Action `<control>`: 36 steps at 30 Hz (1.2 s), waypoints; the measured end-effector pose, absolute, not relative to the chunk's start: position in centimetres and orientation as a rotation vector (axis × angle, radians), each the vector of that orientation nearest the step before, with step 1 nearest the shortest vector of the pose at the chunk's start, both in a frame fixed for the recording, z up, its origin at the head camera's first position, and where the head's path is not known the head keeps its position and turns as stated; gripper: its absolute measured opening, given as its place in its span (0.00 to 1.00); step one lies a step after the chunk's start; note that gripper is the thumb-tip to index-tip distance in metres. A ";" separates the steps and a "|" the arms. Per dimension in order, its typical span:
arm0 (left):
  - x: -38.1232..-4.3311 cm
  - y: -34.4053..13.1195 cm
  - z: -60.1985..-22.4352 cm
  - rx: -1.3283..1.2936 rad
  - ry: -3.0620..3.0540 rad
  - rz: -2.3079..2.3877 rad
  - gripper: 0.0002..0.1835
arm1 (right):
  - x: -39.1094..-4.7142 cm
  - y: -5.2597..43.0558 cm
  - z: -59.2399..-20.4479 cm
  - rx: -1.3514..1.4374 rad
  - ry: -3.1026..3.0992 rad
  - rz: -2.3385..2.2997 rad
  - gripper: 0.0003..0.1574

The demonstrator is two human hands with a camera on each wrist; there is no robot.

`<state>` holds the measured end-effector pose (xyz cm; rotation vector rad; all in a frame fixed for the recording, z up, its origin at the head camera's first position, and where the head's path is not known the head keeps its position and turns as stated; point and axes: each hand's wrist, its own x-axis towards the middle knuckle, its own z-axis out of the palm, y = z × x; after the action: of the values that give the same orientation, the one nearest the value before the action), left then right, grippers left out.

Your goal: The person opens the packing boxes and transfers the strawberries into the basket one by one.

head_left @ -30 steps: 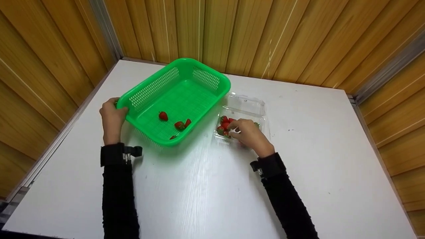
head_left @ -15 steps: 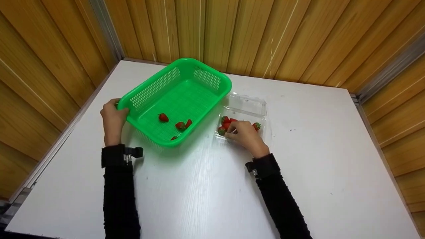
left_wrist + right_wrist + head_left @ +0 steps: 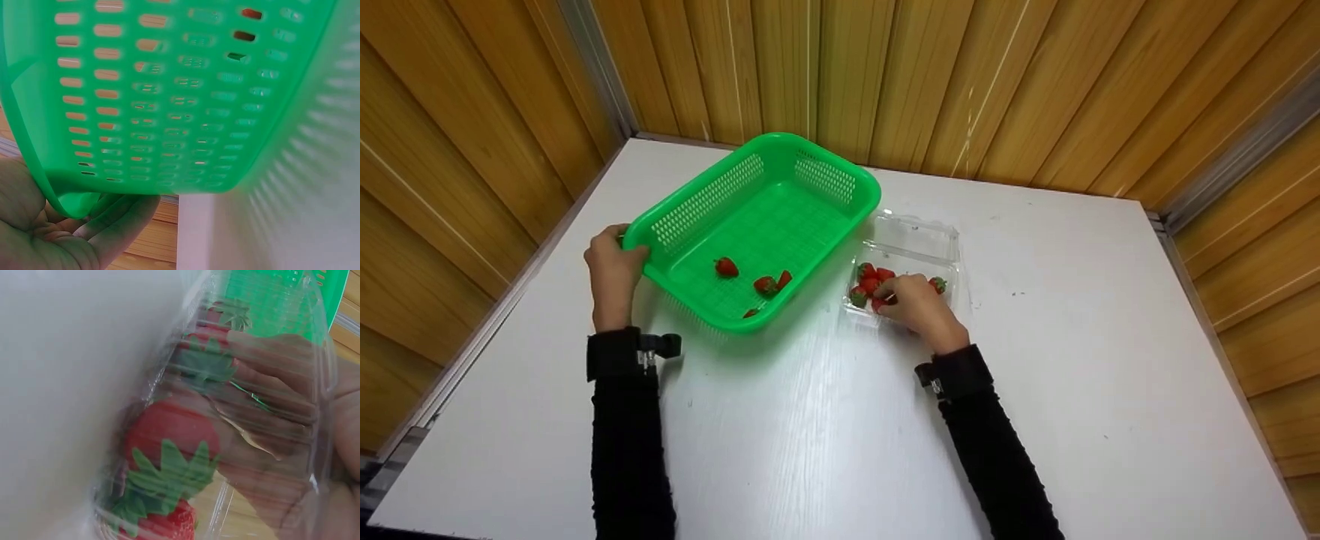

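My left hand (image 3: 613,271) grips the near left end of a green plastic basket (image 3: 810,266). In the left wrist view, the fingers (image 3: 126,222) curl under the basket's rim, beside its slotted wall. A few strawberries (image 3: 727,267) lie in the basket's near end. To its right stands a clear plastic clamshell box (image 3: 911,241) with its lid folded back, holding several strawberries (image 3: 867,271). My right hand (image 3: 919,306) reaches into the box, thumb and fingers around a strawberry (image 3: 205,363) near the front wall. The right wrist camera sees this through the clear plastic.
Both containers rest on a white table (image 3: 810,450). Wood-look panels (image 3: 930,82) rise behind it and at both sides, with metal strips (image 3: 604,75) in the corners. The basket's right edge comes close to the box's lid.
The right hand has shifted slightly left within the box, its thumb and fingers coming together around a strawberry at the front. The left hand and basket have stayed in place.
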<state>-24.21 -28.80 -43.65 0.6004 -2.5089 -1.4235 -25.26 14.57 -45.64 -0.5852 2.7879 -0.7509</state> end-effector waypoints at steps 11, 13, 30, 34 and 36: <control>-24.1 -28.7 -43.7 0.605 -2.500 -1.400 0.28 | -25.6 14.9 -45.4 -0.659 2.795 -0.694 0.10; -24.1 -28.7 -43.6 0.603 -2.497 -1.404 0.28 | -25.6 14.9 -45.5 -0.665 2.800 -0.700 0.10; -24.3 -28.7 -43.6 0.599 -2.516 -1.404 0.29 | -25.4 15.0 -45.9 -0.599 2.828 -0.761 0.10; -24.1 -28.7 -43.7 0.589 -2.507 -1.414 0.29 | -25.4 14.9 -45.9 -0.592 2.822 -0.772 0.10; -24.1 -28.7 -43.7 0.590 -2.505 -1.417 0.29 | -25.4 14.8 -45.9 -0.589 2.826 -0.772 0.10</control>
<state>-24.08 -28.70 -43.70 0.5905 -2.5050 -1.4170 -25.40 14.84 -45.90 -0.5886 2.8257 -0.7724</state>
